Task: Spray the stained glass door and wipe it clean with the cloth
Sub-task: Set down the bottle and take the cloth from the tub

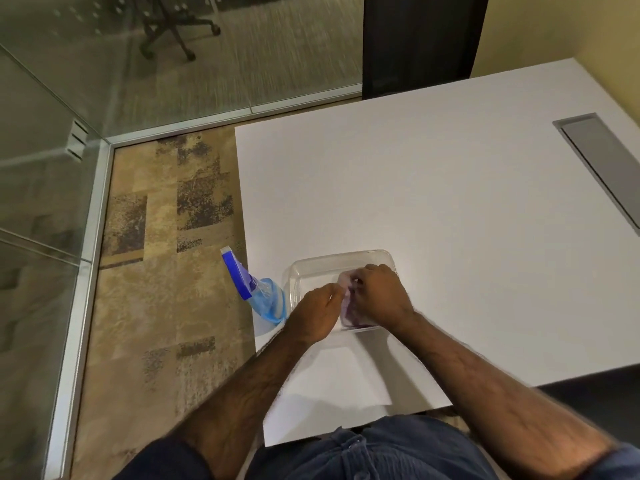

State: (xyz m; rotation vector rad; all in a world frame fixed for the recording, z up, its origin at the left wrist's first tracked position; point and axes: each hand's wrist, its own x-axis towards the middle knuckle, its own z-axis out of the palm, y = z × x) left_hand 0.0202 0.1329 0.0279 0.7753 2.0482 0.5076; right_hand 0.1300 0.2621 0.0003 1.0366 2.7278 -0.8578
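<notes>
A clear plastic tub [313, 268] sits near the left edge of the white table [433, 188]. Inside it lies a purple-and-white cloth [349, 315], mostly hidden under my hands. My left hand [317, 317] and my right hand [379, 294] are both in the tub, fingers pinched on the cloth. A blue spray bottle [258, 289] with a blue-and-white trigger head stands at the table's left edge, just left of the tub and untouched. The glass door [38, 188] runs along the left side, with a metal frame at the floor.
A glass wall [180, 64] spans the back, with an office chair base [173, 32] behind it. Patterned carpet [166, 271] lies between table and glass. A grey cable slot [602, 164] is set in the table's right side. A dark panel [419, 43] stands behind the table.
</notes>
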